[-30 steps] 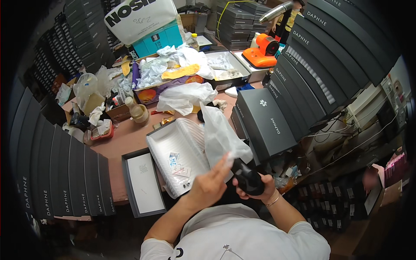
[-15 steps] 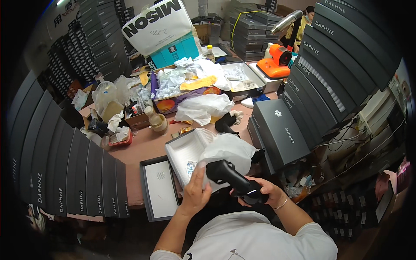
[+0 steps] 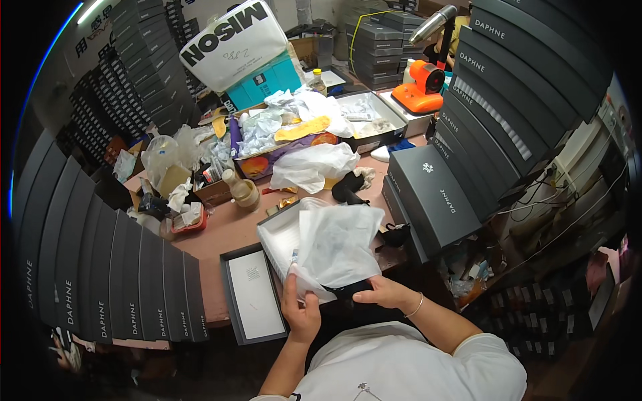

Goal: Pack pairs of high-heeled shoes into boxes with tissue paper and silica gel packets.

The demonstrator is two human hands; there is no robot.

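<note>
White wrapping (image 3: 340, 242) (creased) bridges left hand (image 3: 301, 315) and right hand (image 3: 389, 295).

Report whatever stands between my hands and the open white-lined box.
The white bag does: the left hand holds its near left edge, the right hand is at its near right corner, and it covers much of the white-lined box in this view. Nothing else visible intervenes.

White ltrs (image 3: 452, 201) on dk boxes (image 3: 428, 190) — blk print (image 3: 225, 36) on white pkg (image 3: 234, 61).
</note>
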